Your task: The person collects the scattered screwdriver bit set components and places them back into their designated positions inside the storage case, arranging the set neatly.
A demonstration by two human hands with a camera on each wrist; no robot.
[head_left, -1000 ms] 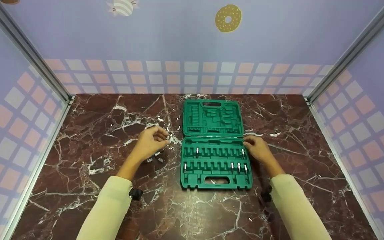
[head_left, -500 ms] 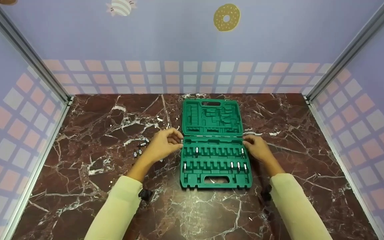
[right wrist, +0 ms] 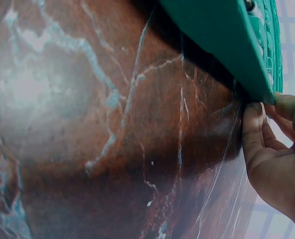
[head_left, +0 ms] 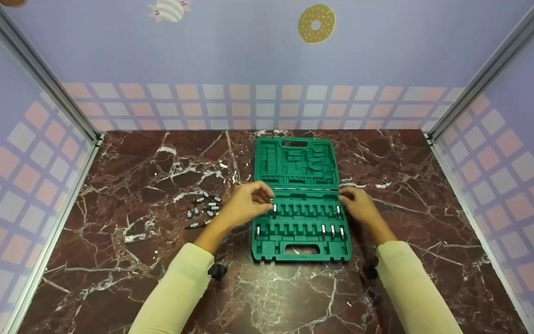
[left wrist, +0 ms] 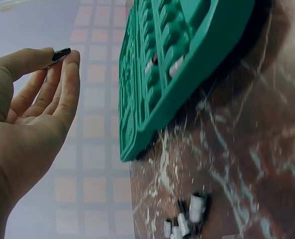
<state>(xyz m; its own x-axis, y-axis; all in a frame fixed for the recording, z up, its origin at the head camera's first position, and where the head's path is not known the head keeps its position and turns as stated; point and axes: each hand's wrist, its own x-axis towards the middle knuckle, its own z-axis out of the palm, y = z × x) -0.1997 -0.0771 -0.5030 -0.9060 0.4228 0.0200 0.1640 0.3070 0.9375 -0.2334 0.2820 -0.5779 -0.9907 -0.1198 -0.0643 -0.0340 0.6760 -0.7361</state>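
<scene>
My left hand point(head_left: 246, 204) is over the left part of an open green socket case point(head_left: 267, 255), pinching a small socket bit between thumb and fingertips. The black end of this bit point(left wrist: 61, 54) sticks out of the pinch in the left wrist view; the rest is covered by the fingers. A silver bit point(head_left: 274, 211) stands in the upper row right by these fingertips. At the case's right edge, near the hinge, my right hand point(head_left: 359, 206) holds the side wall, with the thumb and fingers at its rim in the right wrist view.
Several loose socket bits point(head_left: 211, 204) lie on the dark marbled table point(head_left: 155, 278) left of the case. More bits point(head_left: 332, 231) sit in the lower row's right end. The case lid point(head_left: 295, 162) lies folded back toward the patterned wall point(head_left: 267, 106).
My left hand has moved right, from the loose bits on the table to over the case's upper left, carrying the bit. The right hand has stayed at the case edge.
</scene>
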